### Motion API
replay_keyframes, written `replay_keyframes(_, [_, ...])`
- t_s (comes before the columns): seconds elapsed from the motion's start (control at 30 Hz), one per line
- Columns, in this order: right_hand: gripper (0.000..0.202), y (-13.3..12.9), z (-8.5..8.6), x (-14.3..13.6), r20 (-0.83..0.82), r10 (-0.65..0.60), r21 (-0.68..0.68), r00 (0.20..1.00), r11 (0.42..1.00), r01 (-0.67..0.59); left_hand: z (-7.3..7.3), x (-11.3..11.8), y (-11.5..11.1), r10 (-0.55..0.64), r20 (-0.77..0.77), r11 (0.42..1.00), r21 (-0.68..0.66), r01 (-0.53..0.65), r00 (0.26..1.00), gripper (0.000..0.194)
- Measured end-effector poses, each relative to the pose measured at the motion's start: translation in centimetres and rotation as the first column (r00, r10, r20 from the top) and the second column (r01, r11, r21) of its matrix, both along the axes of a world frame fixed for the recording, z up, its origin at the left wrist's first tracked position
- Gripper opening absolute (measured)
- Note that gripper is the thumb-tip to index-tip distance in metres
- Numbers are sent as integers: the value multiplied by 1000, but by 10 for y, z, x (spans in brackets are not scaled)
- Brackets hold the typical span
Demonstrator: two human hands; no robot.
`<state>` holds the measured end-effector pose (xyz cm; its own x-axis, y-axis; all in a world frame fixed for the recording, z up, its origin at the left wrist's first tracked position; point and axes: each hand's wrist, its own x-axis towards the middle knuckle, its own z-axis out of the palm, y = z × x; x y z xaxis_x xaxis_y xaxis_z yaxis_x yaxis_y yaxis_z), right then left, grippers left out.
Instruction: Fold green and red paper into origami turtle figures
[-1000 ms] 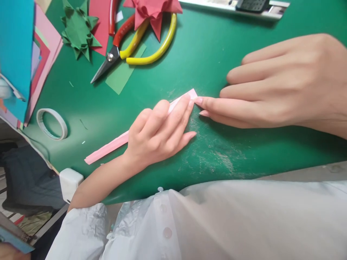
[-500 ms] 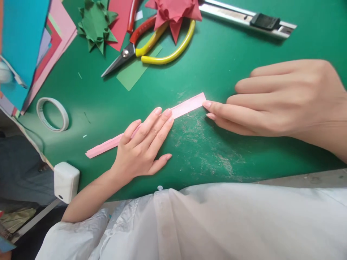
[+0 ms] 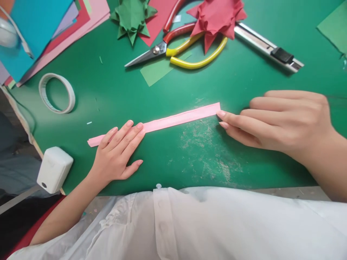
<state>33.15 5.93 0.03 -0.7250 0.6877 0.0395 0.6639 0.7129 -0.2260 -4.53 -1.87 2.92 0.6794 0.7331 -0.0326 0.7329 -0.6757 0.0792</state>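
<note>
A narrow, folded pink paper strip [image 3: 181,118] lies at a slight slant on the green table, its right end higher. My left hand [image 3: 116,153] is open and rests flat across the strip's left part, hiding some of it, with the thumb spread away. At the strip's right end is my right hand [image 3: 282,121], its other fingers curled in. Its index fingertip touches the lower corner of the paper, and the thumb sits just beneath.
Behind the strip lie red-and-yellow-handled scissors [image 3: 197,65], a cutter knife [image 3: 271,50], a green folded paper star [image 3: 132,16] and a red one [image 3: 218,16]. To the left are a tape roll [image 3: 72,97], coloured sheets [image 3: 38,32] and a white box-like device [image 3: 55,169].
My left hand has slid leftward along the strip, uncovering more of its middle. My right hand stays at the right end. The camera view has shifted.
</note>
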Motion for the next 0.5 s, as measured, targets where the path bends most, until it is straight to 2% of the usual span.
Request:
replay_keyframes(0.1, [38, 1, 1, 1, -4, 11, 42, 1000, 999, -11, 1, -15, -9, 38, -19, 999, 2, -38, 999, 74])
replay_keyframes(0.17, [28, 1, 1, 1, -57, 84, 195, 995, 978, -72, 1, -25, -15, 83, -32, 996, -6, -84, 996, 76])
replay_keyframes(0.27, [16, 1, 0, 0, -118, 225, 425, 967, 892, -155, 2, -39, -25, 133, -36, 991, 3, -133, 990, 76])
replay_keyframes(0.33, [15, 1, 0, -1, -125, 255, 464, 959, 869, -170, 3, -47, -31, 144, -34, 990, 7, -144, 989, 77])
replay_keyframes(0.5, [13, 1, -3, 2, -115, 245, 448, 963, 878, -170, 5, -66, -47, 230, -54, 973, 18, -230, 972, 80])
